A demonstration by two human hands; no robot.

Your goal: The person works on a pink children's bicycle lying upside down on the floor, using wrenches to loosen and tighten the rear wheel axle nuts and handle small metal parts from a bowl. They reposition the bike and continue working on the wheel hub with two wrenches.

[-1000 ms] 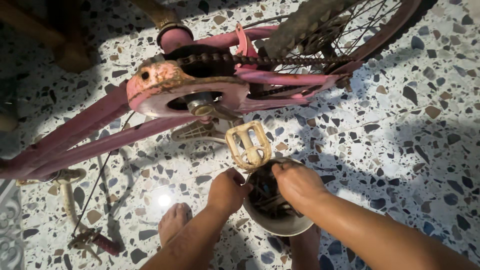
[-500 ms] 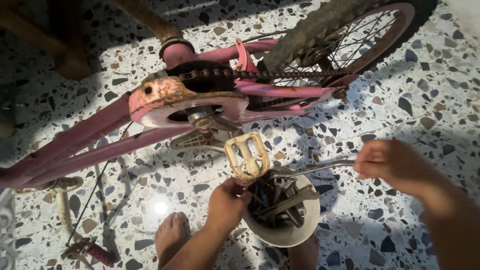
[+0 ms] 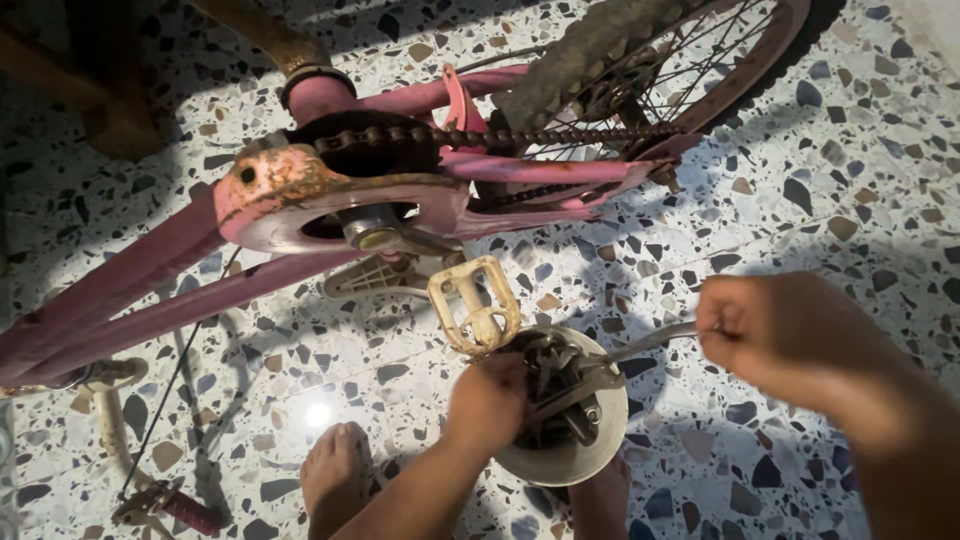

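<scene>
The right hand [image 3: 790, 340] is closed on a metal wrench [image 3: 620, 355] lifted from the white bowl [image 3: 580, 455] of tools on the terrazzo floor [image 3: 830, 180]. The left hand [image 3: 490, 400] grips inside it, just below the cream pedal [image 3: 475, 305] of the pink bicycle [image 3: 330, 200].

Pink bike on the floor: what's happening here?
A person crouches barefoot over a pink bicycle lying on a speckled floor. Their left hand rests in a round white tub of metal tools under the cream pedal. Their right hand grips the end of a metal wrench whose other end sits over the tub. The chain is on.
</scene>
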